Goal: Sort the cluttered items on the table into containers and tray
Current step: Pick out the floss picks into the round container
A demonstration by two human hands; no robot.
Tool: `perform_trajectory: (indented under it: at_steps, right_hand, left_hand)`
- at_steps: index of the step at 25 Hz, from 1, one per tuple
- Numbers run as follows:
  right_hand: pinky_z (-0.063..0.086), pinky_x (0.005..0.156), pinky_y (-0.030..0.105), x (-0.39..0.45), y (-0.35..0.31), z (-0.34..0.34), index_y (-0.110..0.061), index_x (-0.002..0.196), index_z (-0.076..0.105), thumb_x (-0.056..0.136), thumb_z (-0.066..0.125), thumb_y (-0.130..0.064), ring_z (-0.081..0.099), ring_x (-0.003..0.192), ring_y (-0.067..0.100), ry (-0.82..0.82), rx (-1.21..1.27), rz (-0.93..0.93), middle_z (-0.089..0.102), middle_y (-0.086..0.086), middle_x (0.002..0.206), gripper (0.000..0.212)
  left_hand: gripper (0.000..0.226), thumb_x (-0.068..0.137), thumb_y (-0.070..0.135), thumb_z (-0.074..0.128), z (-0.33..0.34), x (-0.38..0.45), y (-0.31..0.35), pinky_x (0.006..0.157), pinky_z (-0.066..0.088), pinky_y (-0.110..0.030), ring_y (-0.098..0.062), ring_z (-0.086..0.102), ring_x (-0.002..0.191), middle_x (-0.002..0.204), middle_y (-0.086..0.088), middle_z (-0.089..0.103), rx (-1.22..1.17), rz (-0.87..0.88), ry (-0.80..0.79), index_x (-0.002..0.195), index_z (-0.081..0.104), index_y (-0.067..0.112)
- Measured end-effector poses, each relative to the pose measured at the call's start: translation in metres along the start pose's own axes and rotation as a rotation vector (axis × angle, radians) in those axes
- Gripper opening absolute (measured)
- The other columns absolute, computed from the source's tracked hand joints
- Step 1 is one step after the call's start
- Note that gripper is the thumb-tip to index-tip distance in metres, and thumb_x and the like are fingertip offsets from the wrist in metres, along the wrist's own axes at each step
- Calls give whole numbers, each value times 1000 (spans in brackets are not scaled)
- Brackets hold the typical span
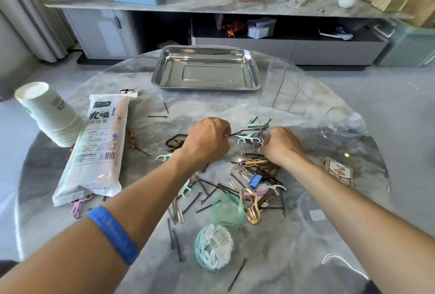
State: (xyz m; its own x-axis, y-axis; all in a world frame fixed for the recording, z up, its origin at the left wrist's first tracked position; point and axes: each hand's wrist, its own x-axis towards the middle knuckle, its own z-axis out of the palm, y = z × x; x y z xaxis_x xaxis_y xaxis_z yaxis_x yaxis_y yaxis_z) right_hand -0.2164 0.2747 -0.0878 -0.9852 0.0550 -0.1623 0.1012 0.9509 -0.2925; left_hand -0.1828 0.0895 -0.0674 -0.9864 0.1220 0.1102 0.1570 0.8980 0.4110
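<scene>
A clutter of black bobby pins (213, 190), mint floss picks (247, 138), paper clips (240, 164), a blue binder clip (255, 180) and gold hair clips (251, 206) covers the middle of the round marble table (353, 235). My left hand (207, 140) is curled over the pile and pinches a black bobby pin at its fingertips. My right hand (281, 145) is curled beside it, fingertips down among paper clips and picks; what it holds is hidden. An empty steel tray (253, 68) sits at the far side. A mint tub of floss picks (214, 246) and its lid (227, 210) lie near me.
A stack of paper cups (49, 112) and a bag of straws (98, 148) lie at the left. A clear plastic organizer (282, 84) and a clear round container (344, 124) stand at the right, with a playing-card box (339, 173) below them. A cabinet stands behind the table.
</scene>
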Motion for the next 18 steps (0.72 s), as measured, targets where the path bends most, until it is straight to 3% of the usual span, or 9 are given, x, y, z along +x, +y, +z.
perform_trajectory:
  at_steps: [4, 8, 10, 13, 15, 18]
  right_hand:
    - [40, 52, 22, 8, -3, 8, -14, 82, 64, 81, 69, -15, 62, 67, 14, -64, 45, -15, 67, 1, 78, 5]
    - [40, 52, 22, 20, 7, -17, -14, 85, 65, 75, 72, -22, 64, 74, 20, -193, 52, 24, 68, 4, 82, 15]
    - [37, 49, 21, 29, 13, -30, -14, 78, 67, 74, 70, -19, 62, 65, 17, -136, 160, 1, 68, 3, 74, 7]
    - [35, 55, 24, 37, 9, -34, -18, 75, 62, 77, 66, -12, 58, 75, 19, 8, 221, -118, 63, -2, 76, 7]
    - [36, 65, 30, 42, 1, -26, -17, 87, 55, 84, 59, -12, 54, 84, 25, 6, 129, -264, 60, 5, 89, 8]
    - [39, 67, 37, 48, -10, -10, -11, 100, 46, 91, 44, -10, 52, 82, 31, -8, 31, -393, 61, 19, 97, 9]
  left_hand:
    - [32, 84, 11, 62, 29, 49, 21, 81, 50, -27, -23, 64, 102, 114, -6, 69, 55, 132, -149, 115, 69, 13]
    - [26, 79, 6, 66, 43, 60, 19, 75, 48, -26, -23, 65, 94, 105, -6, 69, 47, 71, -207, 103, 69, 14]
    - [23, 76, 5, 65, 45, 59, 16, 72, 48, -26, -22, 65, 89, 99, -4, 69, 31, 46, -198, 96, 69, 16]
    - [19, 77, 4, 63, 43, 59, 16, 69, 47, -24, -21, 65, 86, 94, -4, 69, -57, -25, -213, 90, 71, 14]
    - [16, 75, 6, 67, 41, 58, 17, 73, 53, -28, -22, 67, 86, 93, -5, 71, -74, -39, -241, 89, 72, 12]
    - [17, 73, 10, 70, 37, 54, 16, 77, 56, -33, -23, 67, 85, 92, -7, 72, -30, 5, -273, 89, 72, 10]
